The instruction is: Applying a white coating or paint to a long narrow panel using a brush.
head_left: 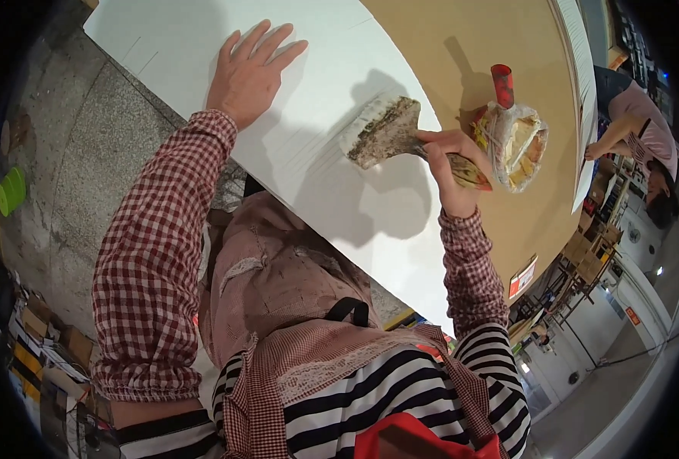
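My left hand [246,79] lies flat on a large white sheet [316,61], its fingers spread. In my right hand [456,170] is a wide flat brush [385,131]; the fingers wrap round its handle, which has a reddish end. Pale, dark-stained bristles point left over the sheet and cast a shadow on it. Whether they touch the paper, I cannot tell. Just right of this hand stands a tub [520,145] lined with clear plastic, with yellowish stuff inside. A red cylinder [501,86] stands up at the tub's far side.
Brown board [423,38] lies beside the white sheet, under the tub. Along the right edge are stacked white sheets [580,115]. Another person [638,115] stands beyond them, one hand at that edge. A green plastic container [11,191] rests on the floor at left.
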Demonstrator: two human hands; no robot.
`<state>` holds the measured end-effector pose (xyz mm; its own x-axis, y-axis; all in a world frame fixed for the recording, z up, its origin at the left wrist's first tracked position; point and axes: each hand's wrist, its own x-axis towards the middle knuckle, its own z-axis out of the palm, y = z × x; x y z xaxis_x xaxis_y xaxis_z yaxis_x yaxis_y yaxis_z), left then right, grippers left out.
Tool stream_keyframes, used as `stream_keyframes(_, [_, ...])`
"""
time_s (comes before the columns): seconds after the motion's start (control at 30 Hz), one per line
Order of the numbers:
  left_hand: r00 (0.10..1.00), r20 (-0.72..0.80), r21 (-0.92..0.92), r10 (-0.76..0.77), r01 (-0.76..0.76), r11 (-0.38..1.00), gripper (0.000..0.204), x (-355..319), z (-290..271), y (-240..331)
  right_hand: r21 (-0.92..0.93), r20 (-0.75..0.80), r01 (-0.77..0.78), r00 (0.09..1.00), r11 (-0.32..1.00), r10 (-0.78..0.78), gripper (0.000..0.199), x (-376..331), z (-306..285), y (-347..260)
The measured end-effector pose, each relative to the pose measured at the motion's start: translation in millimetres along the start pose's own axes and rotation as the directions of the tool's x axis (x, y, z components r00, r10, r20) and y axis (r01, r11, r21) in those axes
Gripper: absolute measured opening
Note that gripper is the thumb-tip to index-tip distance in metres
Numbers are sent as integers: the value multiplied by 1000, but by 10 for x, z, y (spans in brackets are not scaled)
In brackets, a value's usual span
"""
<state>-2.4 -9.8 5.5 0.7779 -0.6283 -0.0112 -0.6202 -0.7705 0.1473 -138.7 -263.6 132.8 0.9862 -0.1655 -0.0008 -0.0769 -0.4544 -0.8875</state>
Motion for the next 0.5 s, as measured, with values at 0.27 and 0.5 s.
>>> stream_keyframes(0.27, [1000, -9, 58, -2, 3, 998, 49, -30, -22, -18, -57, 60, -14, 998, 998, 18, 8, -169, -218, -46])
stream_keyframes(0.5, [998, -55, -39, 36, -38, 999, 43, 30, 12, 33, -47, 30, 65, 998, 997, -64, 7, 28, -22, 174])
